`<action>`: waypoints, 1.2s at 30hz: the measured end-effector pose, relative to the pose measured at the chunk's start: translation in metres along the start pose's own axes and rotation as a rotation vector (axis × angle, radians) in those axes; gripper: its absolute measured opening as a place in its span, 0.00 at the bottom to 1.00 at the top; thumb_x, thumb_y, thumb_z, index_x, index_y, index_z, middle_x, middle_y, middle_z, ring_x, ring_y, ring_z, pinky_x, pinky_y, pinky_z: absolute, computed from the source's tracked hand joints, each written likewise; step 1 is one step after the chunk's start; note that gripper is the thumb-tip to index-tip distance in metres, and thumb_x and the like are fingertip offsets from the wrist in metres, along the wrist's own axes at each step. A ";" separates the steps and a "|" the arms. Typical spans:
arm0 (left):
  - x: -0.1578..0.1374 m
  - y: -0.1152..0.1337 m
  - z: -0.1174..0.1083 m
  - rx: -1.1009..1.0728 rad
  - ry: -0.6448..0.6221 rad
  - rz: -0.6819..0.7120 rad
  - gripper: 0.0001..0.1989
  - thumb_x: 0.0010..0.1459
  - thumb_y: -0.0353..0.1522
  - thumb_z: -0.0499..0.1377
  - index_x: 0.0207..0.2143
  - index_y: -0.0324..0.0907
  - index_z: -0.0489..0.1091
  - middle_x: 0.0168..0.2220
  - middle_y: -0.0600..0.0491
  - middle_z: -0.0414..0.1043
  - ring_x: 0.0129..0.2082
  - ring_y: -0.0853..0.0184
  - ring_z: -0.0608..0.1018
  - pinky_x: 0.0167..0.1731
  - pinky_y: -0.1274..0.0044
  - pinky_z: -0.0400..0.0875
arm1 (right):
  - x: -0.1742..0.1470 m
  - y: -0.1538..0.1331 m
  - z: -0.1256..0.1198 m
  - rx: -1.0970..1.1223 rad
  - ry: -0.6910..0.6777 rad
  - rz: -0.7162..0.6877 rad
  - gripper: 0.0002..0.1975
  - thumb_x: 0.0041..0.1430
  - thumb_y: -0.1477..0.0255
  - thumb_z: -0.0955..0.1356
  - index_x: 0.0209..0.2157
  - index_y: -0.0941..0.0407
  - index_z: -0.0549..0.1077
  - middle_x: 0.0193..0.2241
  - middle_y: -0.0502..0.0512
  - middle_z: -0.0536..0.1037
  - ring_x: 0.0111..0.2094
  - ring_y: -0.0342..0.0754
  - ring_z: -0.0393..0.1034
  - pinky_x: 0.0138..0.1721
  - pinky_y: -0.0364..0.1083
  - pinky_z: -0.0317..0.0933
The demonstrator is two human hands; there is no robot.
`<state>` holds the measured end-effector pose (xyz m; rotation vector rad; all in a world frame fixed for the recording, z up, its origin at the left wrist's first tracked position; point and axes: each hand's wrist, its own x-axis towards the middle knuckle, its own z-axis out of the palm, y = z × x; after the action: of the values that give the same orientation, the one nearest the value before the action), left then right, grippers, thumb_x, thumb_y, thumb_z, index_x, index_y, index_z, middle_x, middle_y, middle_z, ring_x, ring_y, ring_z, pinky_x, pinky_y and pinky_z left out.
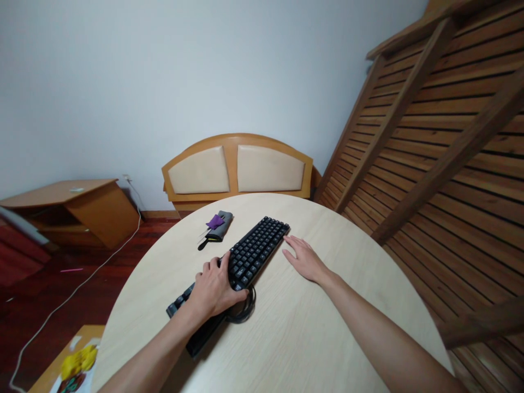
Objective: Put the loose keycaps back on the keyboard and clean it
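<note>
A black keyboard (257,248) lies slantwise on the round pale wooden table (311,327). My left hand (215,289) grips it across the lower middle, fingers over the far edge and thumb at the near edge, covering some keys. Beside that thumb a coiled black cable (244,312) bulges out from the keyboard's near side. At the keyboard's upper right end, my right hand (303,259) rests open and low over the tabletop, fingers stretched toward the corner. Whether its fingertips touch the keyboard I cannot tell. Beyond the keyboard lies a grey pouch (223,226) with a purple cloth (215,221) on it.
Behind the table stands a wooden headboard (237,141) with cream panels. Wooden slats (429,164) lean on the right. A low wooden desk (94,204) stands at left, with a white cord (90,278) across the floor. Yellow material (77,360) sits at lower left.
</note>
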<state>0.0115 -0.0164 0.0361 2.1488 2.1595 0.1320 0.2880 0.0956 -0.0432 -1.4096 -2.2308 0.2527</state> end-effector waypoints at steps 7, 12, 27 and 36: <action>0.001 0.025 0.012 -0.019 -0.038 0.022 0.49 0.52 0.58 0.56 0.67 0.36 0.56 0.59 0.34 0.64 0.57 0.42 0.68 0.52 0.55 0.68 | 0.002 0.004 0.004 0.021 0.078 0.032 0.31 0.68 0.54 0.59 0.62 0.61 0.67 0.63 0.67 0.68 0.65 0.60 0.59 0.65 0.60 0.53; -0.001 0.033 0.017 -0.139 -0.044 0.127 0.40 0.63 0.57 0.44 0.66 0.39 0.60 0.59 0.38 0.67 0.57 0.47 0.71 0.53 0.59 0.69 | 0.003 0.008 -0.009 0.010 0.120 0.064 0.26 0.67 0.57 0.62 0.58 0.57 0.72 0.59 0.63 0.72 0.61 0.59 0.64 0.62 0.59 0.57; 0.114 -0.054 0.057 -0.027 0.389 0.397 0.20 0.68 0.41 0.51 0.55 0.42 0.71 0.60 0.42 0.69 0.61 0.52 0.68 0.61 0.58 0.62 | -0.043 -0.107 -0.033 0.001 -0.122 0.004 0.36 0.60 0.48 0.67 0.66 0.47 0.63 0.70 0.56 0.55 0.69 0.63 0.47 0.66 0.64 0.48; 0.134 -0.074 0.064 -0.016 0.389 0.309 0.21 0.69 0.41 0.49 0.53 0.38 0.72 0.58 0.39 0.70 0.62 0.53 0.67 0.63 0.60 0.60 | -0.040 -0.103 -0.042 0.055 -0.428 -0.046 0.36 0.60 0.50 0.67 0.67 0.44 0.61 0.72 0.55 0.47 0.72 0.64 0.33 0.68 0.69 0.25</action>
<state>-0.0541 0.1169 -0.0377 2.6123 1.9600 0.6348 0.2409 0.0099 0.0224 -1.3723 -2.5667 0.6478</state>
